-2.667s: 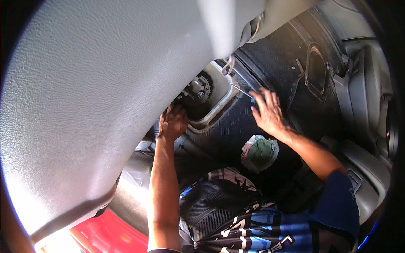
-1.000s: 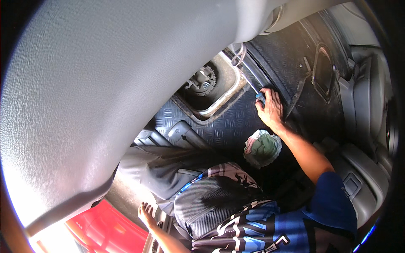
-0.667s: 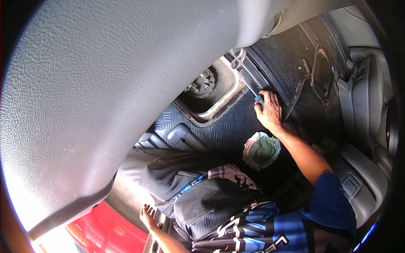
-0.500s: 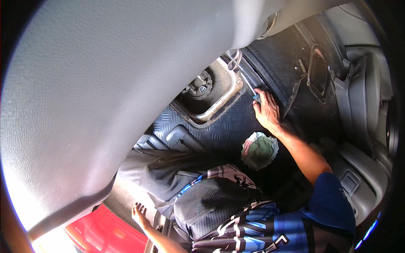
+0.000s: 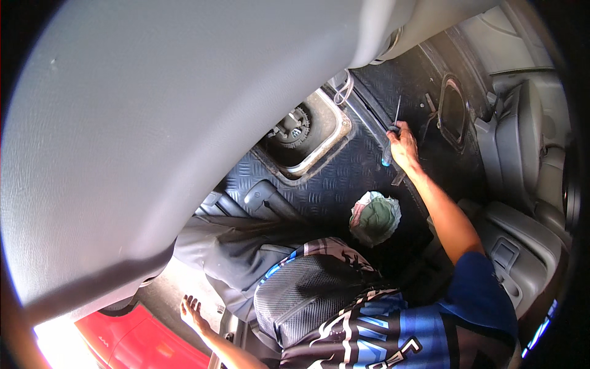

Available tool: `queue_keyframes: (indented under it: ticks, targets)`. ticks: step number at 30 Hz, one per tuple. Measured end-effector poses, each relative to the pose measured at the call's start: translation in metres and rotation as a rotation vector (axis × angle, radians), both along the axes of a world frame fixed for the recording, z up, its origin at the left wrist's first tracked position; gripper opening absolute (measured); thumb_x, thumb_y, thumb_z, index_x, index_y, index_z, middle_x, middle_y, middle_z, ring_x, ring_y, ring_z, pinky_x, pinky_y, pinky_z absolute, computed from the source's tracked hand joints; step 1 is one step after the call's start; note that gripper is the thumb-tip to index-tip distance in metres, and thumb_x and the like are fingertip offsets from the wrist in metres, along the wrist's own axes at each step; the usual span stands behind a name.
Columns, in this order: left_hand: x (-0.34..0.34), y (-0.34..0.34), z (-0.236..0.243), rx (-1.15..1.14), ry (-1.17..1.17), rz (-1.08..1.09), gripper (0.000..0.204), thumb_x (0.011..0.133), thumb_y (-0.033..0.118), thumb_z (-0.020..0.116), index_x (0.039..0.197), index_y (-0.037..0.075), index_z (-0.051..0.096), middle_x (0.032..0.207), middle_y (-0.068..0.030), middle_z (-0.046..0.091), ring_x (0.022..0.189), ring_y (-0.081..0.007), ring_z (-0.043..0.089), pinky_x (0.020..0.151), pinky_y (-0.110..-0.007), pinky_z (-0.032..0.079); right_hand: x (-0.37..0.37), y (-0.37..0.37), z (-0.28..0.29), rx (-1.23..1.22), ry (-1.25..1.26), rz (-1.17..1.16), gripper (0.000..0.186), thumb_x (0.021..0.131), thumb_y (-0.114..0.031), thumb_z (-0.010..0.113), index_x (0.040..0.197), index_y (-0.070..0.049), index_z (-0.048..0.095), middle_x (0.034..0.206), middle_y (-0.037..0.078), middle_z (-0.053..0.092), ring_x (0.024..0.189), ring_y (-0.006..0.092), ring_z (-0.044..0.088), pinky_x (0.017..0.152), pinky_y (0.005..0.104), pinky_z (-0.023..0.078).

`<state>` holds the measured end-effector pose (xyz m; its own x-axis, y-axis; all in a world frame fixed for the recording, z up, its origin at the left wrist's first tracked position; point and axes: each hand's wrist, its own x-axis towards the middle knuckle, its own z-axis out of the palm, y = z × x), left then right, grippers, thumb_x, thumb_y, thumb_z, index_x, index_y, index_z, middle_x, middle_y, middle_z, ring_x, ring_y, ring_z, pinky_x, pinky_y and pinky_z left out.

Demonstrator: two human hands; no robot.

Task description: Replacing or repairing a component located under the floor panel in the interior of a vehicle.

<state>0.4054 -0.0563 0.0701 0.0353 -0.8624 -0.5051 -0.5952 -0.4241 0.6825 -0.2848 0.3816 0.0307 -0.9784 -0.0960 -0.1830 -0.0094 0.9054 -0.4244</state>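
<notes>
My right hand (image 5: 404, 147) is closed around a screwdriver (image 5: 386, 154) with a dark handle and a blue-green end. Its thin shaft points away from me, over the black textured floor mat (image 5: 384, 86). To the left of that hand is a rectangular floor opening with a pale metal rim (image 5: 342, 126). A round, ribbed dark cap (image 5: 301, 140) sits inside it. Low on the left, my left hand (image 5: 193, 315) hangs near the door sill, its fingers apart and nothing in them.
A crumpled green-and-white cloth-like bundle (image 5: 376, 218) lies on the floor below my right hand. A large grey padded panel (image 5: 166, 123) covers the upper left. Grey seats (image 5: 522, 252) stand at right; something red (image 5: 132, 338) shows outside at lower left.
My right hand has moved right with the screwdriver, away from the opening. The screwdriver has turned, its shaft now pointing nearly straight away from me. My left hand shifted slightly left.
</notes>
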Motion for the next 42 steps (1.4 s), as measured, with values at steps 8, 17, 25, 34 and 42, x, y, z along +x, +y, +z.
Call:
queue_keyframes:
  ticks: [8, 17, 25, 34, 42]
  targets:
    - [0.003, 0.015, -0.010, -0.065, 0.078, 0.105, 0.049, 0.103, 0.041, 0.055, 0.136, 0.005, 0.056, 0.123, -0.0166, 0.064, 0.106, -0.0269, 0.062, 0.094, -0.043, 0.051, 0.018, -0.003, 0.002, 0.234, -0.042, 0.079, 0.046, 0.093, -0.020, 0.067, 0.133, -0.007, 0.050, 0.116, 0.022, 0.064, 0.111, 0.0434, 0.063, 0.095, 0.0512, 0.050]
    - [-0.029, -0.005, 0.005, -0.145, 0.052, 0.014, 0.062, 0.099, 0.053, 0.055, 0.136, 0.003, 0.056, 0.123, -0.0164, 0.063, 0.106, -0.0271, 0.060, 0.097, -0.044, 0.048, -0.025, 0.033, 0.001, 0.374, 0.149, -0.106, 0.060, 0.094, -0.019, 0.062, 0.148, -0.004, 0.041, 0.140, 0.029, 0.046, 0.121, 0.0466, 0.053, 0.105, 0.0499, 0.045]
    - [-0.026, -0.008, 0.016, -0.195, 0.068, -0.015, 0.062, 0.100, 0.054, 0.053, 0.135, 0.003, 0.057, 0.122, -0.0153, 0.063, 0.105, -0.0265, 0.061, 0.098, -0.043, 0.047, 0.112, -0.009, 0.076, 0.253, -0.248, 1.005, 0.078, 0.091, -0.033, 0.068, 0.158, -0.016, 0.031, 0.160, 0.032, 0.016, 0.140, 0.0550, 0.032, 0.110, 0.0733, 0.029]
    - [-0.064, -0.022, 0.049, -0.305, 0.075, -0.016, 0.052, 0.102, 0.046, 0.054, 0.132, 0.004, 0.061, 0.120, -0.0138, 0.065, 0.102, -0.0238, 0.063, 0.094, -0.039, 0.050, 0.152, 0.027, 0.042, 0.042, -0.440, 0.758, 0.024, 0.094, -0.011, 0.057, 0.118, -0.007, 0.052, 0.093, 0.020, 0.060, 0.092, 0.0438, 0.064, 0.079, 0.0513, 0.051]
    - [-0.163, -0.037, 0.113, -0.465, 0.021, -0.341, 0.041, 0.108, 0.038, 0.051, 0.123, 0.003, 0.067, 0.105, -0.0094, 0.071, 0.093, -0.0174, 0.065, 0.088, -0.035, 0.052, 0.127, -0.172, 0.063, -0.347, -0.529, 0.591, 0.039, 0.099, -0.044, 0.058, 0.093, -0.008, 0.072, 0.083, 0.009, 0.076, 0.075, 0.0280, 0.074, 0.068, 0.0411, 0.057]
